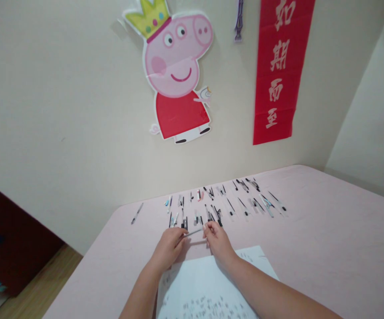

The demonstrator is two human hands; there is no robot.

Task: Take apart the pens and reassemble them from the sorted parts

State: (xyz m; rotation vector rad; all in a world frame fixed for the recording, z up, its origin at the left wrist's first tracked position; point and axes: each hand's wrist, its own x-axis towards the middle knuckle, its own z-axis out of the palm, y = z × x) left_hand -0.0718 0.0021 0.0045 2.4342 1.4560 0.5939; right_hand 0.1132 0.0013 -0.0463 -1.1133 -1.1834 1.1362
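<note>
Between my two hands a thin grey pen-like stick [193,232] is held nearly level, just above the pink tabletop. My left hand [171,244] is closed around its left end. The fingers of my right hand [215,238] pinch the right end. Whether it is a whole pen or only a refill is too small to tell. Just beyond my hands lie several pens and pen parts [215,213] in two rough rows. A sheet of white paper with handwriting [208,288] lies below my wrists, partly hidden by my forearms.
A lone pen [137,213] lies to the left of the rows. More pen parts [266,204] lie at the right. The pink-covered table [327,248] meets the wall at the back, where a cartoon pig cutout [181,110] and a red banner [274,128] hang.
</note>
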